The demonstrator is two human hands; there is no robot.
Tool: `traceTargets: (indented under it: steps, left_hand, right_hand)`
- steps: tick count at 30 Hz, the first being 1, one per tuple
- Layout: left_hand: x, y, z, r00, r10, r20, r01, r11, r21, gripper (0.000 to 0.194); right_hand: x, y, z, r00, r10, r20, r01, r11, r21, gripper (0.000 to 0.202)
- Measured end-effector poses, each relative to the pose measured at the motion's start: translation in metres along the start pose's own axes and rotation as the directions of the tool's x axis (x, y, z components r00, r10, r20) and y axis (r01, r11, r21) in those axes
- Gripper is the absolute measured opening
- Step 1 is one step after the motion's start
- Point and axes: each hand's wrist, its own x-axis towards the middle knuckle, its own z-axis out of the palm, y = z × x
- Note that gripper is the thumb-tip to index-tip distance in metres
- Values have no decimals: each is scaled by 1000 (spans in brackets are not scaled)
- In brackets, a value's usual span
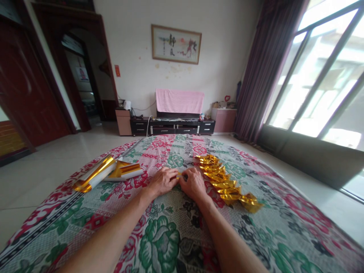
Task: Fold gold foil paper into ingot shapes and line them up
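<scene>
My left hand (164,179) and my right hand (193,182) meet over the middle of the flowered cloth. Between their fingertips shows a small bit of gold foil paper (178,176); the fingers cover most of it. Both hands are closed on this piece. Just right of my right hand lies a row of several folded gold foil pieces (223,184), shiny and pointed at the ends. To the left of my left hand are a loosely rolled gold foil sheet (96,172) with a white back and a stack of gold foil sheets (125,171), partly curled.
The patterned tablecloth (159,246) covers a round-edged surface beneath my arms. Beyond it stands a low black cabinet (182,129) with a pink cloth (179,100) draped over something on top. A purple curtain (256,76) hangs beside the window on the right.
</scene>
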Motion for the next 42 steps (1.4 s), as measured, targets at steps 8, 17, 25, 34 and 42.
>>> traceTargets:
  steps: [8, 17, 25, 34, 42]
  left_hand:
    - [1, 2, 0, 1000, 3, -13, -3, 1000, 30, 24]
    - [1, 2, 0, 1000, 15, -8, -14, 999, 38, 25]
    - [2, 2, -1, 1000, 11, 11, -12, 999, 51, 24]
    - [1, 3, -1, 1000, 13, -23, -13, 999, 35, 21]
    - [2, 6, -6, 999, 45, 10, -44, 998, -48, 23]
  right_hand:
    - [2, -1, 0, 1000, 31, -3, -31, 999, 14, 17]
    - [6, -2, -1, 993, 112, 42, -113, 993, 33, 16]
    - [19, 3, -4, 988, 104, 117, -107, 994, 18, 18]
    - [8, 5, -1, 994, 47, -101, -31, 988, 154, 21]
    - [4, 2, -2, 983, -164, -77, 180, 932, 314, 28]
